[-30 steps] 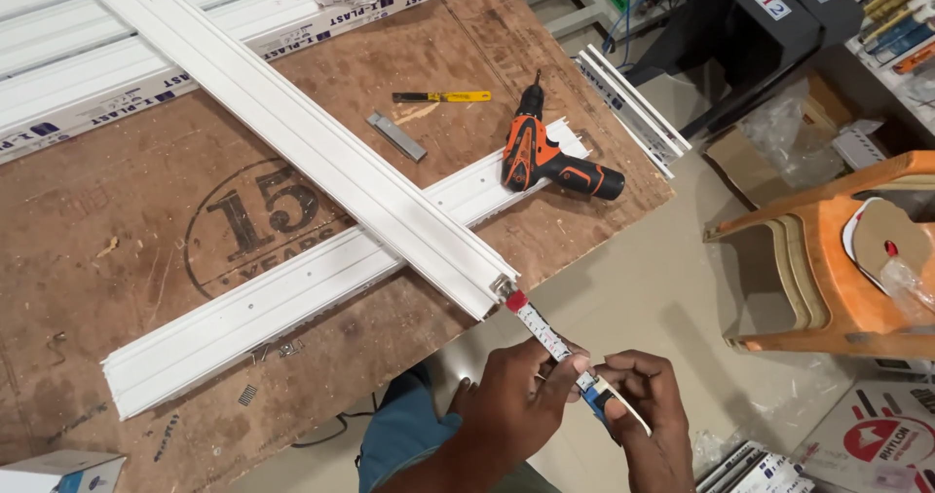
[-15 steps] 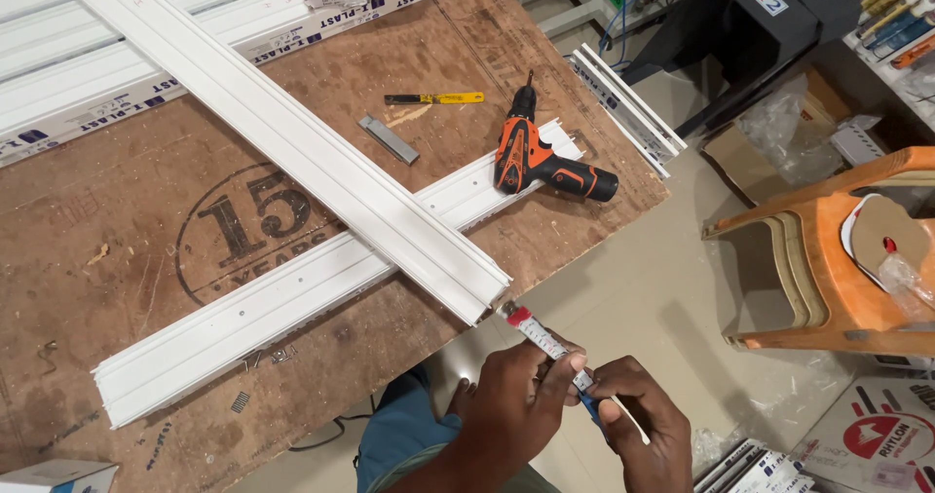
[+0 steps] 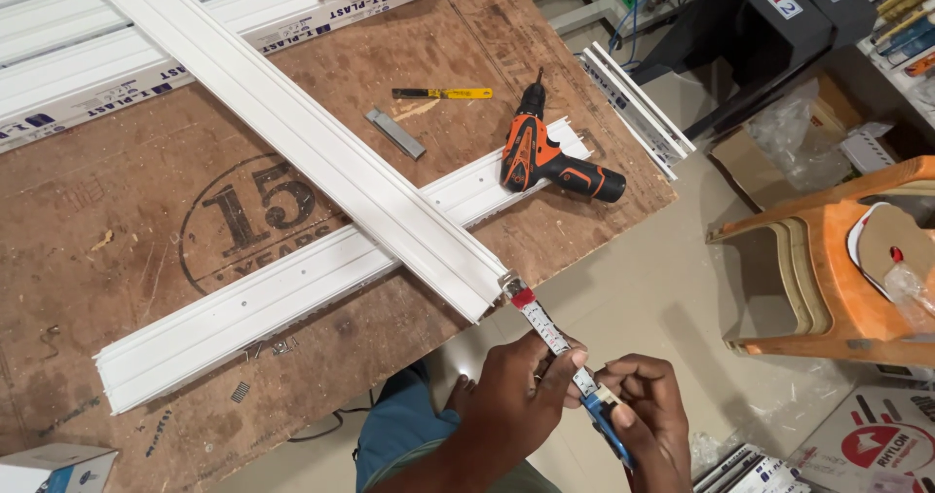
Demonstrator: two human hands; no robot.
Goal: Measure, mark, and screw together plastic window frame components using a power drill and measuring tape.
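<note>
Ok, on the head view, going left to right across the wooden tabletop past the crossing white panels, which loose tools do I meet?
Grey metal strip → yellow utility knife → orange cordless drill → white rails at the table's right edge.

Bare floor (image 3: 633,298) lies open between table edge (image 3: 584,249) and orange stool (image 3: 828,279)
</note>
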